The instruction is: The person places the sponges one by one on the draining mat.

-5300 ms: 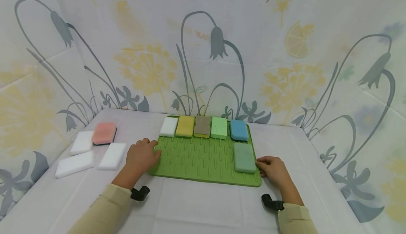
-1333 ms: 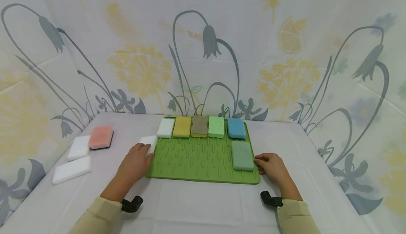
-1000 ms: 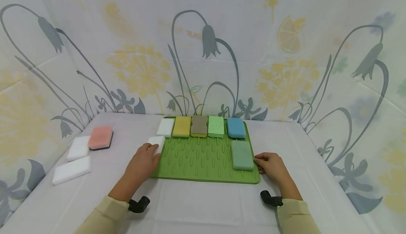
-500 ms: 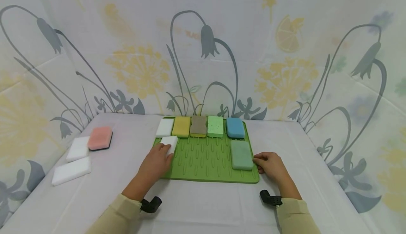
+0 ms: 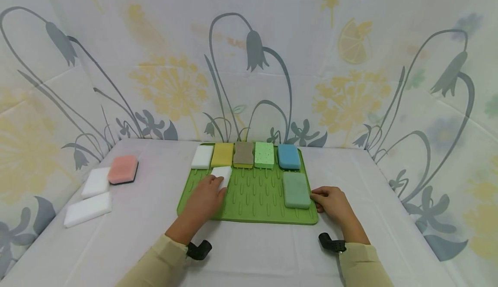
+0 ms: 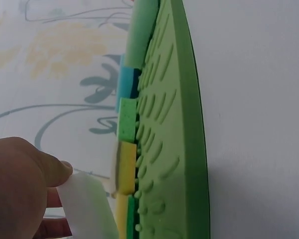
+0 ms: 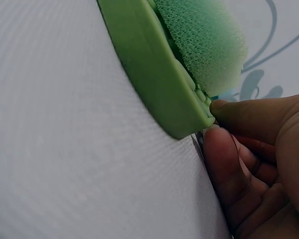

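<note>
In the head view my left hand [image 5: 204, 198] holds a white sponge [image 5: 222, 173] over the left part of a green ribbed mat [image 5: 249, 209], just in front of the yellow sponge [image 5: 222, 154]. The left wrist view shows this white sponge [image 6: 87, 204] between thumb and fingers. At the mat's right edge my right hand [image 5: 332, 202] pinches the rim; close up, thumb and finger meet at the mat's edge [image 7: 144, 69]. Right beside those fingers, a pale green sponge [image 5: 297, 190] lies on the mat.
Along the mat's back edge lie a white sponge [image 5: 202, 156], a brown-topped sponge [image 5: 244, 154], a speckled green sponge [image 5: 264, 155] and a blue sponge [image 5: 289, 156]. Left on the tablecloth are a pink sponge [image 5: 123, 169] and two white sponges, one flat nearest the front [image 5: 87, 209].
My left hand has taken a white sponge from the left group and carried it rightward over the mat. My right hand stays at the mat's right edge.
</note>
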The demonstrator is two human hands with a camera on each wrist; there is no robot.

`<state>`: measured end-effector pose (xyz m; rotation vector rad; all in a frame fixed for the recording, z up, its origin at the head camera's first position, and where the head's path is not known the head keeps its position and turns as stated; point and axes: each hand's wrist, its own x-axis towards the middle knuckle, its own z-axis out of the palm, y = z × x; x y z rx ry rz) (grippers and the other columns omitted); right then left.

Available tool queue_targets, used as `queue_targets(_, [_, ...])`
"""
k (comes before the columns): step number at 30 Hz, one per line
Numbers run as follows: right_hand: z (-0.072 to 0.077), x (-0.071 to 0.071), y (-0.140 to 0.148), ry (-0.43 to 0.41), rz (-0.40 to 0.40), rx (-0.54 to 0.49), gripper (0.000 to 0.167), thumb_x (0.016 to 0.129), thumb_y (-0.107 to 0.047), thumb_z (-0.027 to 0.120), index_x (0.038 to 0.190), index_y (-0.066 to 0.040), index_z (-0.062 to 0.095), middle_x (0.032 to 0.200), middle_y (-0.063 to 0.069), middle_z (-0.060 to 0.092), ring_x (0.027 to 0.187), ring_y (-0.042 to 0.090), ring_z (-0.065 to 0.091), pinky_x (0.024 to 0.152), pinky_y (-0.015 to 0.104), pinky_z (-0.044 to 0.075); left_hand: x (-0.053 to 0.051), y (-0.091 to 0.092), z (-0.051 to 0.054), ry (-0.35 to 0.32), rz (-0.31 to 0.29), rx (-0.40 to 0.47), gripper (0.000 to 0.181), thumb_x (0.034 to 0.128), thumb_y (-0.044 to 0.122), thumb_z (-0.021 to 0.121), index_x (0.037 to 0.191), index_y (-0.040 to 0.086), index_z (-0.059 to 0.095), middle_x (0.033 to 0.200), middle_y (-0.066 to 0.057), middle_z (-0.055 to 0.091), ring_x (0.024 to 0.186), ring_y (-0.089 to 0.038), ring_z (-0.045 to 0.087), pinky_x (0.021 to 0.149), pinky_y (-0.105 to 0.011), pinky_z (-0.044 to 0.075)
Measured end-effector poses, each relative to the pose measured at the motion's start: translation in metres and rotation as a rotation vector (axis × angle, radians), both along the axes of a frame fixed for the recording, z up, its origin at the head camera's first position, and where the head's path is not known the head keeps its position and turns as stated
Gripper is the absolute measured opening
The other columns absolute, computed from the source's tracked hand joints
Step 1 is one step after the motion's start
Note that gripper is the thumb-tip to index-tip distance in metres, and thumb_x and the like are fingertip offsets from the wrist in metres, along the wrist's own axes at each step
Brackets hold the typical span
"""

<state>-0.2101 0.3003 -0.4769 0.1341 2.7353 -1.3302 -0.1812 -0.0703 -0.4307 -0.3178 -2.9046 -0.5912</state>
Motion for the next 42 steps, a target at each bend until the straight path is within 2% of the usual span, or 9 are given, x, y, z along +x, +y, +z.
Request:
queue_targets(4, [0.001, 0.0, 0.0, -0.005, -0.004, 0.005, 0.031, 0.093, -0.02, 0.063, 0.114, 0.002, 0.068, 0.086, 0.007, 0.07, 0.065, 0.013, 0.063, 0.061, 0.029, 0.055, -0.001, 0.007, -0.002, -0.006, -0.01, 0.005, 0.041, 0.0989, 0.026, 0.055, 0.131, 0.001, 0.056, 0.123, -0.016, 0.058, 0.113, -0.029, 0.059, 0.093, -0.044, 0.051])
queue_targets(10, [0.003, 0.001, -0.001, -0.005, 0.002, 0.008, 0.031, 0.093, -0.02, 0.063, 0.113, 0.003, 0.067, 0.085, 0.008, 0.07, 0.065, 0.013, 0.063, 0.06, 0.028, 0.055, -0.001, 0.017, -0.006, 0.022, -0.062, 0.016, 0.039, 0.0991, 0.024, 0.055, 0.128, -0.002, 0.057, 0.12, -0.017, 0.059, 0.11, -0.031, 0.059, 0.092, -0.044, 0.051])
queue_targets(15, [0.002, 0.002, 0.0, 0.001, 0.002, 0.009, 0.031, 0.093, -0.02, 0.064, 0.113, 0.003, 0.067, 0.085, 0.008, 0.07, 0.065, 0.012, 0.063, 0.06, 0.028, 0.055, -0.002, 0.027, -0.008, 0.01, -0.091, 0.02, 0.039, 0.1006, 0.025, 0.052, 0.128, -0.002, 0.056, 0.12, -0.018, 0.059, 0.11, -0.031, 0.059, 0.092, -0.044, 0.051])
queue_targets(22, [0.0, 0.001, 0.001, -0.007, -0.001, 0.005, 0.031, 0.093, -0.02, 0.063, 0.114, 0.003, 0.067, 0.088, 0.009, 0.07, 0.066, 0.013, 0.063, 0.061, 0.028, 0.055, -0.003, 0.042, -0.005, 0.023, -0.136, 0.011, 0.04, 0.1021, 0.025, 0.049, 0.129, -0.004, 0.056, 0.121, -0.019, 0.059, 0.112, -0.031, 0.059, 0.093, -0.043, 0.051])
queue_targets(30, [0.001, 0.001, 0.001, -0.01, -0.003, -0.003, 0.031, 0.094, -0.019, 0.062, 0.115, 0.003, 0.067, 0.09, 0.01, 0.07, 0.067, 0.014, 0.063, 0.062, 0.028, 0.056, -0.003, 0.06, -0.003, 0.013, -0.157, 0.039, 0.039, 0.1022, 0.024, 0.048, 0.13, -0.003, 0.056, 0.12, -0.018, 0.059, 0.109, -0.029, 0.06, 0.091, -0.042, 0.052])
queue_targets(37, [0.002, 0.001, -0.001, -0.009, -0.003, -0.003, 0.031, 0.094, -0.02, 0.062, 0.115, 0.002, 0.067, 0.09, 0.009, 0.07, 0.067, 0.013, 0.064, 0.062, 0.029, 0.056, -0.006, 0.075, -0.005, -0.012, -0.164, -0.005, 0.04, 0.1032, 0.025, 0.046, 0.131, -0.002, 0.055, 0.124, -0.018, 0.058, 0.114, -0.029, 0.058, 0.094, -0.041, 0.051])
queue_targets(42, [0.001, 0.001, -0.001, -0.01, -0.006, -0.003, 0.031, 0.093, -0.02, 0.063, 0.114, 0.003, 0.067, 0.09, 0.009, 0.07, 0.067, 0.013, 0.064, 0.062, 0.029, 0.056, -0.007, 0.084, -0.005, 0.059, -0.183, -0.078, 0.039, 0.1032, 0.026, 0.046, 0.128, -0.002, 0.057, 0.12, -0.016, 0.06, 0.11, -0.026, 0.06, 0.092, -0.037, 0.052])
